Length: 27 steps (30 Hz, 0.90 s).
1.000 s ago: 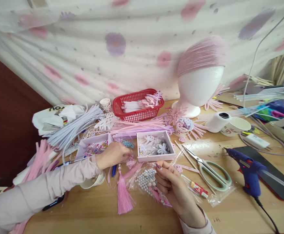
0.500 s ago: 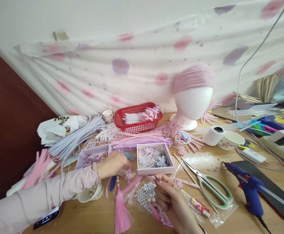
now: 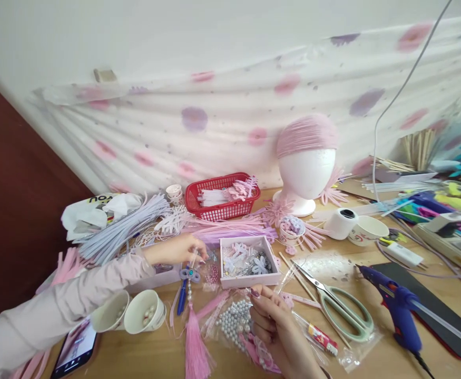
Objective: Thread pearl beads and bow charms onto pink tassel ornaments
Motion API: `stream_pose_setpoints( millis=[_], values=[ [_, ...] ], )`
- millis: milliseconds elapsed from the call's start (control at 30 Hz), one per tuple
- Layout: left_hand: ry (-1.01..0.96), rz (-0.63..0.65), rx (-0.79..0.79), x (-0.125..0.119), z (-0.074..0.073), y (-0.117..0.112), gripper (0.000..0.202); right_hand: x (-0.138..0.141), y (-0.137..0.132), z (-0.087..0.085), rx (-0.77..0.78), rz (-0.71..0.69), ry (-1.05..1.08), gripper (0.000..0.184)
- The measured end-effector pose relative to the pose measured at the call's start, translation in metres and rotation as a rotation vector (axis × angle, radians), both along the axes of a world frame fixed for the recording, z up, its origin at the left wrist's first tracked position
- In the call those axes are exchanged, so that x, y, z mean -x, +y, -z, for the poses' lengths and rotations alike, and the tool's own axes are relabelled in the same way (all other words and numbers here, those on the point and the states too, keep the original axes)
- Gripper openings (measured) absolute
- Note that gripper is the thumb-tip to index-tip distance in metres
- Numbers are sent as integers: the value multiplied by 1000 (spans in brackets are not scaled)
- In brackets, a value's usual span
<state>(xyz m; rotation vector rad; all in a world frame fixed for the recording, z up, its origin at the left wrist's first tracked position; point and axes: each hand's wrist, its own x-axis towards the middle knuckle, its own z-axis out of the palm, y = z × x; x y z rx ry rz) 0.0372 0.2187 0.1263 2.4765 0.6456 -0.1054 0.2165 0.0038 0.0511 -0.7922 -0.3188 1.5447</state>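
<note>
My left hand [image 3: 180, 248] is over the lilac box of beads at the left, fingers pinched on something clear and thin that I cannot make out. Just below them is a tassel pendant: a grey-blue flower with a teal centre [image 3: 190, 272], pearl beads and a pink tassel [image 3: 197, 345]. Beside it lie pink beads [image 3: 213, 275] in clear plastic. My right hand [image 3: 272, 321] is closed in a pinch at the front; what its fingertips hold is too small to tell. Next to it are silvery beads [image 3: 233, 322] in a clear bag.
A lilac box [image 3: 249, 281] holds flowers and beads. Scissors [image 3: 344, 310] and a blue glue gun [image 3: 398, 300] lie at the right. Two paper cups [image 3: 145, 316] and a phone [image 3: 74, 350] are at the left. Behind stand a red basket [image 3: 222, 210] and a foam head [image 3: 307, 171].
My left hand has drawn back slightly from the pink beads, and the grey-blue flower now shows beneath it. My right hand keeps its pinch. The view has shifted a little.
</note>
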Motion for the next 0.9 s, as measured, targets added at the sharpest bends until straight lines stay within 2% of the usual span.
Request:
stream_pose_setpoints(
  millis=[100, 167, 233, 300, 367, 433, 467, 533, 600, 667, 733, 900],
  values=[
    [-31, -134, -32, 10, -29, 8, 13, -1, -1, -3, -27, -6, -61, 49],
    [-96, -260, -106, 22, -49, 0, 15, -1, -3, -7, -38, -7, -103, 49],
    [-196, -408, -159, 33, -64, -25, 18, -1, -4, -9, -37, 4, -130, 49],
    [-476, -683, -65, 39, -65, -64, 15, 1, -6, -9, -30, 11, -159, 49],
    [-677, -849, 117, 36, -49, -110, 14, 4, -9, -7, -18, 14, -184, 49],
    [-828, -917, 336, 22, -20, -152, 22, 8, -12, -7, -10, 4, -220, 46],
    [-938, -992, 464, 13, -3, -167, 26, 10, -15, -8, -14, -8, -257, 45],
    [-1176, -1143, 762, -6, 28, -188, 34, 15, -20, -14, -44, -35, -374, 41],
    [-1298, -1217, 1106, -21, 48, -198, 37, 19, -25, -23, -87, -34, -512, 36],
    [-1317, -1210, 1376, -29, 56, -202, 36, 24, -29, -32, -128, 12, -609, 29],
    [-1316, -1198, 1537, -31, 55, -205, 32, 30, -31, -37, -164, 58, -681, 20],
    [-1354, -1169, 1688, -27, 47, -210, 27, 39, -32, -40, -200, 128, -830, 13]
  ],
)
